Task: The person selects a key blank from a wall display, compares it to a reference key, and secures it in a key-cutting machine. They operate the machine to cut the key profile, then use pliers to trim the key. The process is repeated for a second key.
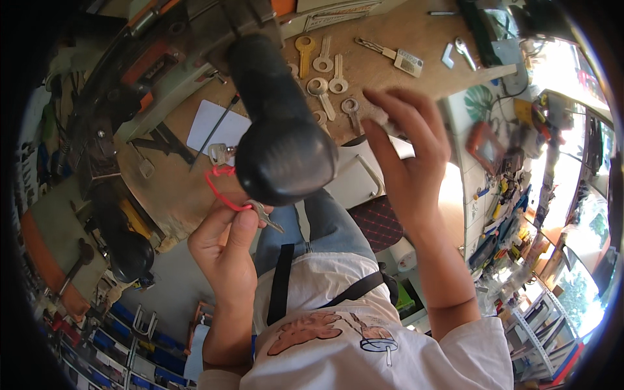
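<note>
Well, the left hand pinches a key on a red cord, just beside the black knob; right of it hangs the right hand, fingers parted; past the knob, loose keys lie on the desk.

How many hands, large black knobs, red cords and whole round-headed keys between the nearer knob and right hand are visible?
Left hand: 1
Right hand: 1
Black knobs: 2
Red cord: 1
Whole round-headed keys: 5
Total: 10
</note>
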The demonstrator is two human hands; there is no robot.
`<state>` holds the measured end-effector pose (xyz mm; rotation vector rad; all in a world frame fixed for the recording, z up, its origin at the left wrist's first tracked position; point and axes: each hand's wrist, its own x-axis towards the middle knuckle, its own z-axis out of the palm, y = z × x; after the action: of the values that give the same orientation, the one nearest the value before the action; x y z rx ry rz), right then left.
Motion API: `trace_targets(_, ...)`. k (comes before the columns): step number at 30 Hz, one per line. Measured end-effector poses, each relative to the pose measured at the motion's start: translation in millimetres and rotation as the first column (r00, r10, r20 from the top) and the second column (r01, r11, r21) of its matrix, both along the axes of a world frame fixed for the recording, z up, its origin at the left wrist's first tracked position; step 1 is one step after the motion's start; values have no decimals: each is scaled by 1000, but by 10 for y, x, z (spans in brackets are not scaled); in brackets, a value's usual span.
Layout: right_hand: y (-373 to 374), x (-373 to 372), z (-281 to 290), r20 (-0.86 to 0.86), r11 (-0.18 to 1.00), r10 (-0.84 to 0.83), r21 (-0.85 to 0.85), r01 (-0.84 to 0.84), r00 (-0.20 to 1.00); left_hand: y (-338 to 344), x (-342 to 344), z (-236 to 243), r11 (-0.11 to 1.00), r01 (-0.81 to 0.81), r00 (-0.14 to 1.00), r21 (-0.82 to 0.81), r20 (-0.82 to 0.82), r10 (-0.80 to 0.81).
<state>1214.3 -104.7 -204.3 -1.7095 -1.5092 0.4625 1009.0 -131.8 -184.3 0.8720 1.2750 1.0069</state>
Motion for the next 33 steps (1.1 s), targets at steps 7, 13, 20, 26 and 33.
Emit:
trace_targets(7, 360, 249, -151, 521, 945, 262, 32, -326, 812, -7, 132, 69, 999, 25, 998, -28, -60, -26)
trace_targets(13, 240, 414, -97, 609, 938, 284, -17, -346, 740, -28, 116, 45, 1000, 13, 999, -20, -43, -13)
trace_targets(20, 91, 608, -93, 596, 904, 344, 0, -428, 725, -8, 131, 25, 999, 38, 998, 9, -48, -38)
trace_targets(26, 101, 728, -125, 570, 852, 421, 18, -523, 706, -1, 144, -3, 999, 32, 999, 37, -24, -31)
trace_targets(33, 157, 476, -10, 67, 970, 227, -109, -219, 972, 2, 186, -5, 999, 1, 1000, 42, -31, 0)
